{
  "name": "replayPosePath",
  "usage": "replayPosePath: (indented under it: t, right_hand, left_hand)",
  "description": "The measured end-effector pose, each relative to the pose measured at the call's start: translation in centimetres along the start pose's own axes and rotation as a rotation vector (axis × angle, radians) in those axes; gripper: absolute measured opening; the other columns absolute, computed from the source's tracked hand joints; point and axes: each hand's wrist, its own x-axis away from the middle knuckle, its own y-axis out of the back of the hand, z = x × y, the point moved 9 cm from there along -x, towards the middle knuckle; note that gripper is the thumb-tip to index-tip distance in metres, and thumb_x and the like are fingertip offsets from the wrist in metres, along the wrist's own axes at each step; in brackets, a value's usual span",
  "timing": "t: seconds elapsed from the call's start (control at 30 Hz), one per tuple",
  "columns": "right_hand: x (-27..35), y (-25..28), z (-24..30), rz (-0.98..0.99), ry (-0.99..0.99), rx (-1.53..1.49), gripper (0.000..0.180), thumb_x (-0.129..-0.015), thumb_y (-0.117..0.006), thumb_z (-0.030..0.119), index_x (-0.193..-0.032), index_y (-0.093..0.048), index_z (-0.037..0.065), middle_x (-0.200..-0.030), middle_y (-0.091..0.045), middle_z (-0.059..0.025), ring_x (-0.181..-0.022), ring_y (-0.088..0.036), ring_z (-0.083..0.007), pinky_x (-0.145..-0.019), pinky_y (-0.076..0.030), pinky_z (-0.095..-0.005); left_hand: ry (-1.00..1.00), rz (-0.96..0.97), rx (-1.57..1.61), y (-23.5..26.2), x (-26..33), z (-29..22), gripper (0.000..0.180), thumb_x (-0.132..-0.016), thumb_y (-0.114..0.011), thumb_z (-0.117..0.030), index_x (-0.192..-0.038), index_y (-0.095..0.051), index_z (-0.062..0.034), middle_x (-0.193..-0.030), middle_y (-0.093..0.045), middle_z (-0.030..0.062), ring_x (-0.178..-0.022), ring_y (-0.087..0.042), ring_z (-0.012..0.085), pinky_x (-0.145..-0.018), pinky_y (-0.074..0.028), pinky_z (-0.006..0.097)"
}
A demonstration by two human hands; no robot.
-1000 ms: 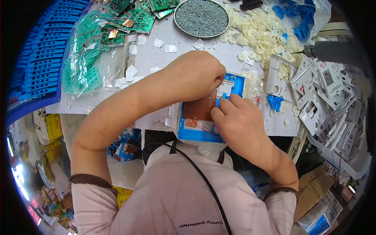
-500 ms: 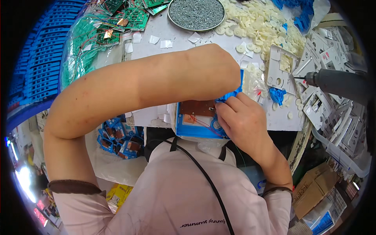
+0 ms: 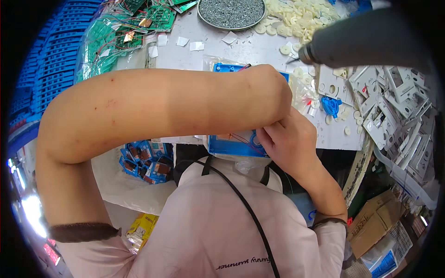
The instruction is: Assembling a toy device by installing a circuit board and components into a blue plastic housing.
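Note:
My left forearm reaches across from the left. My left hand [image 3: 273, 95] is over the right part of a blue plastic housing [image 3: 227, 147], its fingers hidden beneath the wrist. My right hand [image 3: 293, 144] meets it at the housing's right side, fingers curled together. What those fingertips grip, if anything, is hidden. Thin red wires [image 3: 238, 137] and a blue ring show inside the lower part of the housing, which lies at the table's front edge. Most of the housing is covered by my left arm.
An electric screwdriver [image 3: 357, 41] hangs over the right side. A dish of screws [image 3: 232, 14], cream plastic discs [image 3: 301, 18] and green circuit boards [image 3: 157, 18] lie at the back. White plastic panels [image 3: 394, 97] are piled right; blue housings [image 3: 146, 160] sit in a bag lower left.
My left hand has moved slightly right and down, covering more of the housing and the right fingertips. The screwdriver appears farther left, higher and larger in the picture.

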Motion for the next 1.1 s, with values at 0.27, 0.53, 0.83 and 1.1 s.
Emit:
replayPosePath:
  t: [0.27,0.53,0.83,1.1]
  right_hand:
    - [-0.4,0.6,-0.5,0.024,-0.06,0.054,0.02,-0.07,-0.073,0.001,-0.089,-0.068,0.005,-0.097,-0.062,-0.0087,-0.088,-0.06,-0.0292,-0.068,-0.05,-0.0392]
    - [-2.1,0.6,-0.5,0.082,-0.013,0.037,0.027,-0.071,-0.07,-0.001,-0.097,-0.068,0.005,-0.093,-0.063,-0.0094,-0.089,-0.06,-0.0299,-0.073,-0.053,-0.0411]
    - [-2.4,0.4,-2.0,-0.106,-0.017,0.008,0.016,-0.077,-0.077,0.001,-0.092,-0.071,0.007,-0.089,-0.063,-0.0077,-0.083,-0.053,-0.0281,-0.07,-0.046,-0.0383]
    - [-2.8,-0.5,-3.5,-0.007,-0.137,-0.081,0.012,-0.076,-0.077,0.005,-0.087,-0.073,0.006,-0.082,-0.058,-0.0059,-0.081,-0.052,-0.0278,-0.07,-0.044,-0.0393]
  left_hand:
    - [0.023,-0.087,0.028,2.2,-0.9,1.4,0.013,-0.071,-0.075,-0.014,-0.08,-0.078,-0.0055,-0.081,-0.074,0.013,-0.075,-0.073,0.029,-0.061,-0.057,0.042]
    - [0.208,-0.042,0.142,1.8,-0.7,3.5,0.013,-0.072,-0.075,-0.013,-0.081,-0.076,-0.004,-0.082,-0.074,0.0167,-0.08,-0.074,0.0326,-0.064,-0.059,0.043]
    - [0.191,-0.09,0.279,1.8,0.8,4.6,0.017,-0.072,-0.077,-0.016,-0.08,-0.075,-0.0005,-0.08,-0.072,0.0211,-0.075,-0.072,0.0376,-0.063,-0.057,0.046]
    - [0.211,-0.158,0.308,1.3,1.4,5.3,0.013,-0.074,-0.075,-0.014,-0.079,-0.075,-0.0017,-0.08,-0.072,0.0209,-0.077,-0.072,0.0381,-0.064,-0.057,0.047]
